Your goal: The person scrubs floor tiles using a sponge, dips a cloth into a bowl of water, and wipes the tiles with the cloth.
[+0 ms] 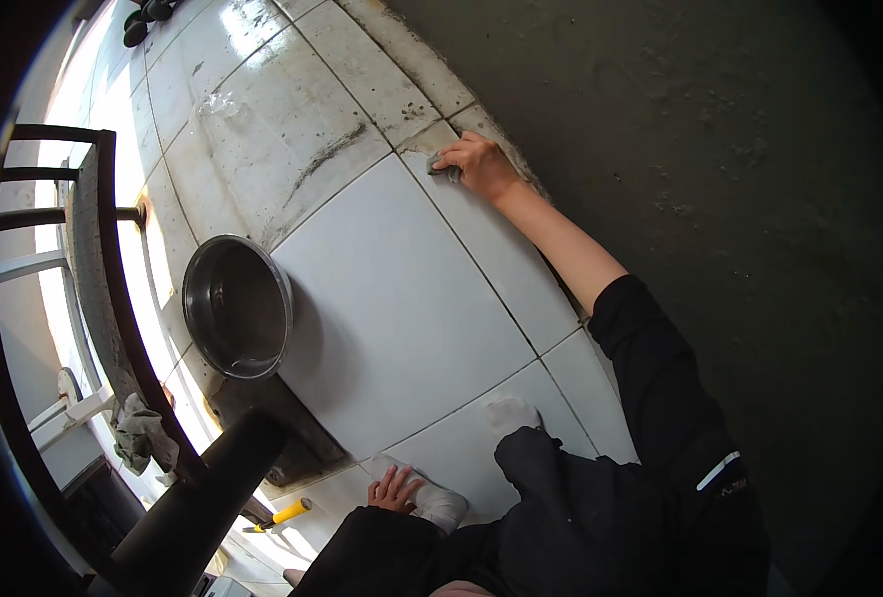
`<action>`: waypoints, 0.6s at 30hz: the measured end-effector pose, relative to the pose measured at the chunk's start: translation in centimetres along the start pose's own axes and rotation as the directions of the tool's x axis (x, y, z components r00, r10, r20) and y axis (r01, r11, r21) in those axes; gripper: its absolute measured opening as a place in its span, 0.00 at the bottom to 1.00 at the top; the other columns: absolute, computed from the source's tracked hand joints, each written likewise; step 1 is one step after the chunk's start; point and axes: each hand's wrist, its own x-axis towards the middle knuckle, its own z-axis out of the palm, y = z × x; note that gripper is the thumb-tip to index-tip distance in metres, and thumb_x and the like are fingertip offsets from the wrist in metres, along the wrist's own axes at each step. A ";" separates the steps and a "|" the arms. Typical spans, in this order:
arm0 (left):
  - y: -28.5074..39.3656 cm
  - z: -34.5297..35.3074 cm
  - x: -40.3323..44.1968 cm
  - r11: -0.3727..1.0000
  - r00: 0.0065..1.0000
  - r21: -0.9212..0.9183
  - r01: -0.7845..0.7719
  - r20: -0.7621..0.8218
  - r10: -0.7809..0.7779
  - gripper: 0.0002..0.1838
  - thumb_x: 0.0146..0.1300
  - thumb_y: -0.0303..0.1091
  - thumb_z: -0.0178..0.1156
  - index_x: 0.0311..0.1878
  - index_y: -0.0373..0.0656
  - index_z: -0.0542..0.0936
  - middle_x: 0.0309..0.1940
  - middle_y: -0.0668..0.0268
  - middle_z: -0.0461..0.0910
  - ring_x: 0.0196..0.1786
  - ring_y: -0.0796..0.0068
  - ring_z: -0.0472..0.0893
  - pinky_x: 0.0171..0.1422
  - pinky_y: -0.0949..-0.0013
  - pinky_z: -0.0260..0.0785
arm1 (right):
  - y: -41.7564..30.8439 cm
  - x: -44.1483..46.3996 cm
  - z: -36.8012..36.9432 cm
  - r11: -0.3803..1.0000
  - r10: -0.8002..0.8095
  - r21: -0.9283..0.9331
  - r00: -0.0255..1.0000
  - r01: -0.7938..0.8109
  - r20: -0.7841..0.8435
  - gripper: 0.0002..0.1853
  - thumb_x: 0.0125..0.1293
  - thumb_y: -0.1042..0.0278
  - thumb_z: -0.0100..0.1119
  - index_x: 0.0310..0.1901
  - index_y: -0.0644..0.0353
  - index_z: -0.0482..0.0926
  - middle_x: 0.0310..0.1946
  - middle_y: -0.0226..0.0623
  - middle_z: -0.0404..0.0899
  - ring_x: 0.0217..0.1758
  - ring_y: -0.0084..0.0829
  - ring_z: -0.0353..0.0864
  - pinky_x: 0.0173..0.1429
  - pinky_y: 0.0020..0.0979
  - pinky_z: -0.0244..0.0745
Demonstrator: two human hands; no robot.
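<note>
My right hand [483, 167] reaches out to the tile edge, its fingers closed on a small grey scrubbing pad [444, 171] pressed against a white floor tile [392, 298]. The pad's exact material is hard to make out. My left hand [394, 491] lies with fingers apart on my light-socked foot [440, 502] and holds nothing. Tiles nearest me look clean and white, while those beyond the pad carry dark smears [327, 154] and specks. A round metal basin [237, 306] with some liquid in it stands on the tiles to the left.
A dark metal frame [113, 298] runs along the left, with a grey rag [143, 435] hanging on it. Beside the basin, a thick dark post [213, 488] rises from a base plate. A yellow-handled tool [290, 511] lies nearby. Dark grey ground [720, 199] borders the tiles.
</note>
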 end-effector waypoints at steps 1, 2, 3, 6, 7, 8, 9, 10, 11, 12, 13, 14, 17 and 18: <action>-0.1 -0.1 0.0 1.000 1.000 0.007 -0.002 0.007 0.002 0.41 0.37 0.40 0.73 0.61 0.65 0.71 0.69 0.72 0.61 0.72 0.63 0.59 0.59 0.55 0.58 | 0.0 0.6 0.3 1.000 0.013 -0.008 1.000 -0.012 0.010 0.11 0.51 0.78 0.58 0.27 0.47 0.86 0.32 0.24 0.83 0.39 0.29 0.78 0.47 0.29 0.78; -0.3 0.0 -0.1 1.000 1.000 0.011 -0.006 0.013 0.006 0.41 0.37 0.40 0.73 0.61 0.65 0.71 0.69 0.72 0.61 0.72 0.63 0.59 0.59 0.55 0.58 | -0.1 1.0 0.3 1.000 0.023 -0.016 1.000 -0.023 0.020 0.11 0.51 0.78 0.58 0.27 0.46 0.86 0.32 0.24 0.83 0.39 0.29 0.78 0.48 0.29 0.78; -0.4 0.2 -0.1 1.000 1.000 0.014 -0.008 0.015 0.008 0.41 0.37 0.40 0.73 0.61 0.65 0.71 0.69 0.72 0.61 0.72 0.63 0.59 0.59 0.55 0.58 | -0.3 1.2 0.1 0.998 0.067 0.014 0.996 -0.068 0.054 0.13 0.52 0.78 0.58 0.29 0.45 0.87 0.31 0.29 0.83 0.41 0.33 0.79 0.50 0.32 0.77; -0.4 0.4 0.0 1.000 1.000 0.012 -0.015 -0.002 0.015 0.41 0.36 0.40 0.73 0.60 0.65 0.71 0.69 0.72 0.61 0.72 0.63 0.59 0.60 0.55 0.58 | -1.0 1.1 -0.6 0.960 0.252 0.107 0.964 -0.260 0.084 0.14 0.51 0.78 0.59 0.34 0.47 0.87 0.33 0.36 0.83 0.42 0.37 0.80 0.49 0.33 0.77; -0.4 0.4 -0.1 1.000 1.000 0.010 -0.012 -0.010 0.012 0.41 0.36 0.40 0.73 0.60 0.65 0.71 0.69 0.73 0.61 0.72 0.64 0.59 0.60 0.55 0.58 | -1.2 0.7 -1.0 0.930 0.305 0.201 0.951 -0.307 0.042 0.13 0.51 0.78 0.59 0.36 0.49 0.87 0.34 0.39 0.83 0.42 0.38 0.81 0.48 0.33 0.77; -0.3 0.4 -0.2 1.000 1.000 0.017 -0.002 -0.016 0.002 0.41 0.36 0.40 0.73 0.60 0.65 0.71 0.69 0.73 0.61 0.72 0.64 0.59 0.60 0.55 0.58 | -2.1 0.2 -2.3 0.890 0.361 0.295 0.932 -0.348 0.008 0.13 0.51 0.78 0.59 0.37 0.50 0.86 0.35 0.42 0.83 0.42 0.40 0.81 0.48 0.33 0.77; -0.1 0.4 -0.3 1.000 1.000 0.022 0.006 -0.021 -0.005 0.41 0.35 0.40 0.73 0.60 0.65 0.71 0.69 0.73 0.61 0.72 0.65 0.59 0.60 0.55 0.58 | -2.6 -0.3 -3.3 0.840 0.421 0.385 0.907 -0.383 -0.018 0.14 0.51 0.78 0.59 0.39 0.52 0.86 0.36 0.45 0.83 0.41 0.42 0.82 0.47 0.33 0.77; 0.0 0.5 -0.3 1.000 1.000 0.026 0.010 -0.025 -0.009 0.42 0.35 0.40 0.73 0.60 0.65 0.71 0.69 0.74 0.61 0.72 0.65 0.59 0.60 0.55 0.58 | -3.3 -0.4 -4.1 0.800 0.511 0.395 0.858 -0.452 -0.053 0.13 0.51 0.78 0.59 0.39 0.54 0.86 0.36 0.47 0.83 0.41 0.42 0.82 0.46 0.33 0.77; 0.0 0.3 -0.3 1.000 0.999 0.004 0.028 0.015 -0.029 0.41 0.38 0.40 0.72 0.62 0.65 0.69 0.70 0.74 0.59 0.73 0.66 0.57 0.62 0.53 0.56 | -3.7 -0.7 -4.8 0.754 0.595 0.404 0.799 -0.518 -0.088 0.12 0.52 0.77 0.59 0.39 0.57 0.85 0.36 0.48 0.82 0.40 0.43 0.83 0.45 0.33 0.77; 0.2 0.0 -0.3 0.999 0.998 -0.019 0.047 0.053 -0.046 0.40 0.42 0.40 0.71 0.63 0.66 0.68 0.71 0.74 0.57 0.74 0.67 0.54 0.63 0.52 0.55 | -3.8 -0.8 -5.1 0.703 0.672 0.414 0.731 -0.578 -0.121 0.12 0.52 0.77 0.59 0.39 0.59 0.85 0.36 0.49 0.82 0.40 0.44 0.83 0.44 0.33 0.77; 0.3 -0.1 -0.4 0.997 0.994 -0.041 0.068 0.093 -0.064 0.40 0.45 0.40 0.70 0.65 0.66 0.66 0.72 0.75 0.56 0.75 0.68 0.52 0.64 0.51 0.54 | -3.6 -0.9 -5.1 0.719 0.665 0.383 0.733 -0.580 -0.140 0.11 0.53 0.77 0.59 0.39 0.60 0.85 0.36 0.50 0.82 0.40 0.44 0.83 0.44 0.34 0.77; 0.4 0.0 -0.4 0.997 0.994 -0.042 0.065 0.086 -0.061 0.40 0.45 0.40 0.71 0.65 0.66 0.66 0.72 0.75 0.56 0.75 0.68 0.53 0.64 0.51 0.54 | -3.3 -0.9 -4.6 0.734 0.658 0.353 0.736 -0.580 -0.160 0.11 0.54 0.76 0.59 0.39 0.61 0.84 0.35 0.51 0.82 0.40 0.45 0.83 0.45 0.34 0.77; 0.2 0.1 -0.5 0.998 0.996 -0.036 0.060 0.065 -0.058 0.41 0.44 0.40 0.71 0.64 0.66 0.67 0.72 0.75 0.56 0.74 0.68 0.53 0.64 0.52 0.54 | -2.7 -0.4 -2.6 0.781 0.615 0.268 0.768 -0.564 -0.176 0.12 0.54 0.76 0.59 0.40 0.62 0.84 0.35 0.52 0.82 0.41 0.46 0.83 0.46 0.36 0.77; 0.3 0.1 -0.5 0.998 0.997 -0.034 0.059 0.059 -0.057 0.41 0.43 0.39 0.71 0.64 0.66 0.67 0.72 0.75 0.56 0.74 0.68 0.53 0.63 0.52 0.54 | -2.5 -0.3 -1.8 0.796 0.599 0.239 0.782 -0.557 -0.174 0.12 0.53 0.76 0.58 0.41 0.62 0.83 0.35 0.52 0.82 0.41 0.46 0.82 0.47 0.37 0.77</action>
